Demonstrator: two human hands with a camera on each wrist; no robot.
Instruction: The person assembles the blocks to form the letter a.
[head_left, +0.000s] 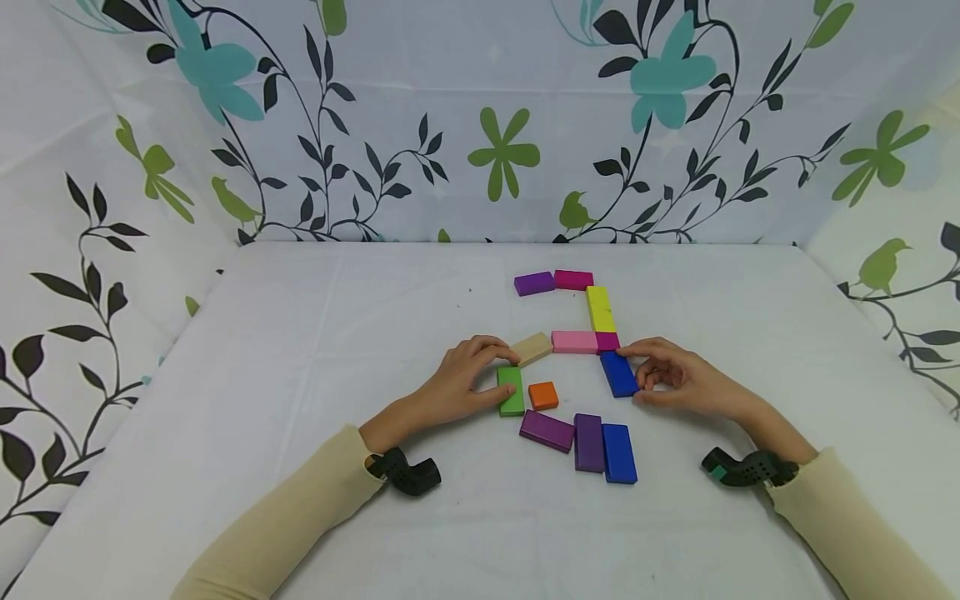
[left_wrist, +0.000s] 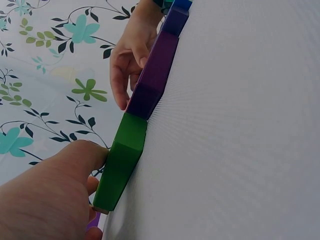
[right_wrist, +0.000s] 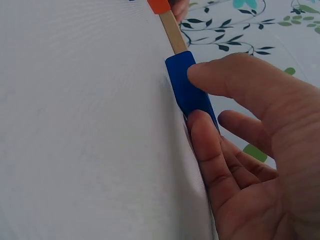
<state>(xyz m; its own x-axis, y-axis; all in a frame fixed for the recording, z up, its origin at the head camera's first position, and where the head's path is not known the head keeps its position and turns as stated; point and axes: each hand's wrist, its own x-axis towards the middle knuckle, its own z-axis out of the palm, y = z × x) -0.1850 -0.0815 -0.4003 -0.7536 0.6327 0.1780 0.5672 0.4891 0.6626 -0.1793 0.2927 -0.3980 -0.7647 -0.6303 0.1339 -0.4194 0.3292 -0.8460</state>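
My left hand (head_left: 468, 375) grips a green block (head_left: 511, 392) that lies flat, with the thumb across it and the index finger at its far end. That fingertip also lies right at a beige block (head_left: 531, 349) angled off the green one. Across from it, my right hand (head_left: 678, 379) holds a blue block (head_left: 618, 374) between thumb and fingers. In the right wrist view the thumb sits on that blue block (right_wrist: 187, 82), a finger against its side. A pink block (head_left: 574, 342) and a short magenta block (head_left: 607, 342) lie between the beige and blue ones.
An orange block (head_left: 543, 395) lies between the hands. Nearer are a purple block (head_left: 547, 431), an upright-set purple one (head_left: 588, 443) and another blue block (head_left: 619, 454). Farther back lie yellow (head_left: 600, 309), magenta (head_left: 573, 280) and violet (head_left: 534, 284) blocks. A patterned cloth hangs behind the white table.
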